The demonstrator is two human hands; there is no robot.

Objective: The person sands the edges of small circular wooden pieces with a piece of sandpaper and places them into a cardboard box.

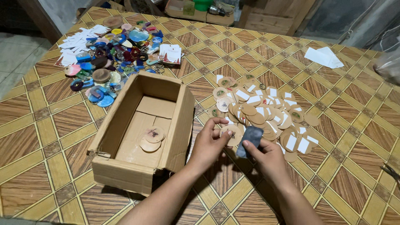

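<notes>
Head view, looking down on a patterned table (pixel 341 125). I see the left hand (pixel 208 146) pinching 1 round wooden disc (pixel 230 134) by its left rim, thumb and fingers closed on it, face turned up toward the camera. The right hand (pixel 266 160) grips a small dark blue-grey pad (pixel 249 140), fingers closed around its lower end; the pad's long axis runs steeply upward and its upper edge touches the disc's right side. The disc thus lies just left of the right fingertips, between both hands, with the left hand the one that carries it. Both forearms enter from the bottom edge and converge above the table. An open cardboard box (pixel 125 171) sits just left of the left hand, with 2 discs (pixel 152 139) on its floor. A heap of discs (pixel 266 112) lies directly beyond the hands; coloured pieces (pixel 112 54) lie well apart, beyond the box.
</notes>
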